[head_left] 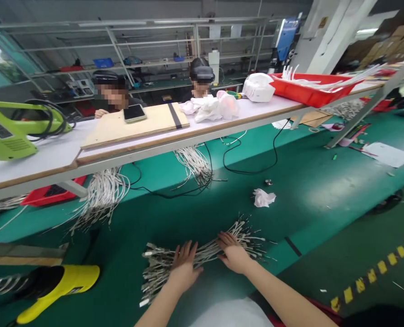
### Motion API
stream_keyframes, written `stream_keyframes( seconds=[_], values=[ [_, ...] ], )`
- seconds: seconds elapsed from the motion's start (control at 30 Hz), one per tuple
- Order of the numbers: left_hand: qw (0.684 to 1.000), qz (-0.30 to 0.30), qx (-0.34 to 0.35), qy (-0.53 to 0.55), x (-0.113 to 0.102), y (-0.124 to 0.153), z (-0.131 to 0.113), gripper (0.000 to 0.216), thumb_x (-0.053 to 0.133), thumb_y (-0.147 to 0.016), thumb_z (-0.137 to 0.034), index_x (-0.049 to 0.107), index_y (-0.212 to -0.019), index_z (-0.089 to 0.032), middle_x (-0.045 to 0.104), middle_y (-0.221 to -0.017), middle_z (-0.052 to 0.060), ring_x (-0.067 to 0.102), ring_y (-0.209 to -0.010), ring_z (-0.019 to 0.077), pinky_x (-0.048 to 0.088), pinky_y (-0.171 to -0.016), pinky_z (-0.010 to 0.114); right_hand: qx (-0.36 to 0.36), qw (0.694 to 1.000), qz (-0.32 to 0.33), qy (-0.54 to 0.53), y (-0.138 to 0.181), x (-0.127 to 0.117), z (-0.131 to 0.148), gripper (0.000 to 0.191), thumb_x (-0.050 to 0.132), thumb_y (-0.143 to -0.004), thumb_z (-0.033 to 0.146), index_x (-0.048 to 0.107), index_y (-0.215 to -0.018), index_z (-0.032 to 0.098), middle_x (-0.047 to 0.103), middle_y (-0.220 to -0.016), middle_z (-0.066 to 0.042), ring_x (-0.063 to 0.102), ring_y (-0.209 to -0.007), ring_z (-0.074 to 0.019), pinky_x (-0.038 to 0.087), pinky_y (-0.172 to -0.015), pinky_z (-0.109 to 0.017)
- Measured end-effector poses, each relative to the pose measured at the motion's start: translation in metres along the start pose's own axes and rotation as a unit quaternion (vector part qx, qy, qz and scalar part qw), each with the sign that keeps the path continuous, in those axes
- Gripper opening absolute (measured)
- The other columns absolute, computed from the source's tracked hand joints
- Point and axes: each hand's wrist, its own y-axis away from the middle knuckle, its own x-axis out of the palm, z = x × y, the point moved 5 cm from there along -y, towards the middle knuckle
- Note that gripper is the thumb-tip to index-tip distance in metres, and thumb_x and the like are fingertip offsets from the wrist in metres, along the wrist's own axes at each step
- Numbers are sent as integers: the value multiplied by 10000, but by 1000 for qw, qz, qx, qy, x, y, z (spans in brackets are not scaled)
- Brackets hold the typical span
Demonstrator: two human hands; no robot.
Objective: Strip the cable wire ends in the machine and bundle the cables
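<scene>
A bundle of white cables [205, 254] lies across the green table in front of me. Metal-tipped plugs fan out at its left end, and thin loose wire ends spread at its right. My left hand [185, 268] rests on the bundle near the plugs, fingers stretched out and slightly apart. Farther right, my right hand [234, 252] lies over the cables near the wire ends, its fingers extended and the thumb apart. Both palms face down, so what is under them is hidden.
A yellow heat gun [63, 284] lies at left. Crumpled white paper [263, 198] sits beyond the cables. More cable bundles [102, 193] lie under the raised shelf [202, 131], which carries a phone [135, 114], a green tool [11, 131] and a red tray [311, 93]. Two people sit behind.
</scene>
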Motion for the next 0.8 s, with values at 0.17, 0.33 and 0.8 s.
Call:
stream_keyframes(
  seconds=[0.17, 0.33, 0.8],
  values=[
    [998, 63, 5, -9, 8, -29, -18, 489, 590, -922, -368, 504, -1358, -164, 511, -1405, 141, 475, -1290, 315, 390, -1055, 542, 32, 997, -45, -62, 18, -5, -2, 540, 593, -820, 121, 534, -1356, 146, 511, -1424, -150, 390, -1372, -290, 255, -1192, -479],
    [996, 87, 8, -27, 8, -37, -22, 398, 573, -945, -320, 528, -1309, -168, 574, -1302, 111, 541, -1203, 282, 444, -1011, 521, 116, 973, -123, -161, 50, 0, -9, 425, 476, -894, 123, 543, -1312, 171, 467, -1449, -143, 376, -1379, -285, 305, -1170, -489],
    [968, 244, -8, 64, 10, 2, -57, 236, 615, -921, -350, 658, -1012, -136, 692, -984, 59, 665, -942, 216, 534, -880, 436, 266, 761, -30, -591, 60, 40, 25, 428, 530, -925, 579, 653, -950, 170, 724, -790, -76, 716, -728, -236, 556, -622, -334]
  ],
)
